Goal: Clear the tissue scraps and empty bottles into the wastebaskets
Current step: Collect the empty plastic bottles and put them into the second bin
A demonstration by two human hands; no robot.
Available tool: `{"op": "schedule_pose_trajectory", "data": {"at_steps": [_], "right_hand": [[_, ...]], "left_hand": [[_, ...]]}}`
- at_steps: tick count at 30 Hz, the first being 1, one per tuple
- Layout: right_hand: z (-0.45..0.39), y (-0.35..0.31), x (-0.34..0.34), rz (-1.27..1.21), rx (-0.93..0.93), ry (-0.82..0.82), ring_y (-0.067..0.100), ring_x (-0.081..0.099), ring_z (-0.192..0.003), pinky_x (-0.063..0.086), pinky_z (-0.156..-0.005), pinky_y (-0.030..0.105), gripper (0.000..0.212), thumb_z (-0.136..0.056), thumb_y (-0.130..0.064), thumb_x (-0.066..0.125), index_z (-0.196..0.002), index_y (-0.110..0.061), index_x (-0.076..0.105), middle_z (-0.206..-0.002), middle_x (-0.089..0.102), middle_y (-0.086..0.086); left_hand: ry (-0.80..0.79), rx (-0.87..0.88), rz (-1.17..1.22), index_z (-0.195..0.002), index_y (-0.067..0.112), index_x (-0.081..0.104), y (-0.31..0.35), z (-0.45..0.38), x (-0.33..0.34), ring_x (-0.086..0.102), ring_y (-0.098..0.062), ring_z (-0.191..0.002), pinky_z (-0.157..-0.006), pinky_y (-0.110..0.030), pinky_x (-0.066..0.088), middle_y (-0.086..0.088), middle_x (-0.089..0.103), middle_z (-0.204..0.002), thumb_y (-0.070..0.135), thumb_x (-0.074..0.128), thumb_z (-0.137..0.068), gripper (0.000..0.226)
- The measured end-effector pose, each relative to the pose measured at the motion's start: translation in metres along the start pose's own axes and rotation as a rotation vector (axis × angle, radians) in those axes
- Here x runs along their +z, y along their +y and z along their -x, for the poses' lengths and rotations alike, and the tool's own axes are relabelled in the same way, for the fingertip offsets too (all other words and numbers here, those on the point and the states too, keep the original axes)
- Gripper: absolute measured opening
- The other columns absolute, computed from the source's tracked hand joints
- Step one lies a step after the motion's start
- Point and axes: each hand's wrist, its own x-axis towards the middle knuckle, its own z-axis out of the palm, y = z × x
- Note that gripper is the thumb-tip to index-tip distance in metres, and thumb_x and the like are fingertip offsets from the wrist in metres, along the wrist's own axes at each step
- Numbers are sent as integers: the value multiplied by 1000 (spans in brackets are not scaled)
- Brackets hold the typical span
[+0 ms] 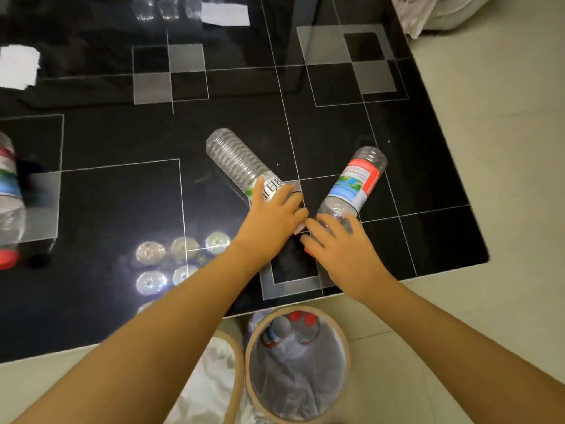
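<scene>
Two empty clear bottles lie on the black glass table (116, 209). My left hand (272, 217) grips the neck end of the ribbed bottle (235, 159) with the white label. My right hand (339, 249) grips the neck end of the bottle with the red and blue label (356, 180); a bit of its red cap shows under my fingers. Below the table edge stand two round wastebaskets: the right one (344, 359) holds several bottles with red caps, the left one (237, 362) holds white tissue.
Another red-capped bottle (9, 203) lies at the table's left edge. White tissue scraps lie at the far left (18, 67) and at the back (224, 13). Pale tiled floor (489, 148) lies right of the table, with a white cloth bundle (440, 13) at the top right.
</scene>
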Motion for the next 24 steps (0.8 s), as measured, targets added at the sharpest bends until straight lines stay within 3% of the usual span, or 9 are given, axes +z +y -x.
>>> {"op": "schedule_pose_trajectory", "data": {"at_steps": [8,14,17,21,24], "right_hand": [[7,7,-11,37,-118,-106,30,61,-108,50,-88,46,37,-64,-13,78,-99,-15,67,-106,68,7],[27,-2,-25,40,-129,-91,32,62,-106,48,-89,50,51,-58,-14,85,-104,-14,66,-108,68,7],[43,-12,-32,16,-138,-9,31,62,-103,50,-88,49,48,-59,-12,85,-103,-15,65,-104,68,6],[73,-30,-40,-12,-151,203,28,63,-97,47,-88,47,18,-83,-13,64,-100,-15,66,-99,69,3],[100,-46,-50,-68,-144,329,27,64,-95,46,-88,45,17,-87,-21,60,-102,-17,68,-102,71,1]], "left_hand": [[32,2,15,-97,25,69,0,17,-6,57,-26,-119,-97,-63,38,-2,65,-116,25,82,-65,34],[50,-49,134,-111,26,68,9,50,-26,55,-28,-124,-98,-62,41,-4,62,-127,21,86,-63,51],[83,-100,202,-111,26,67,17,65,-44,54,-29,-124,-97,-58,41,-5,60,-130,21,85,-65,50],[192,-220,357,-114,27,64,39,91,-71,50,-27,-128,-96,-49,41,-2,57,-134,28,73,-81,35],[276,-294,541,-115,27,63,64,119,-95,47,-27,-125,-94,-42,36,-2,54,-135,35,63,-91,26]]}}
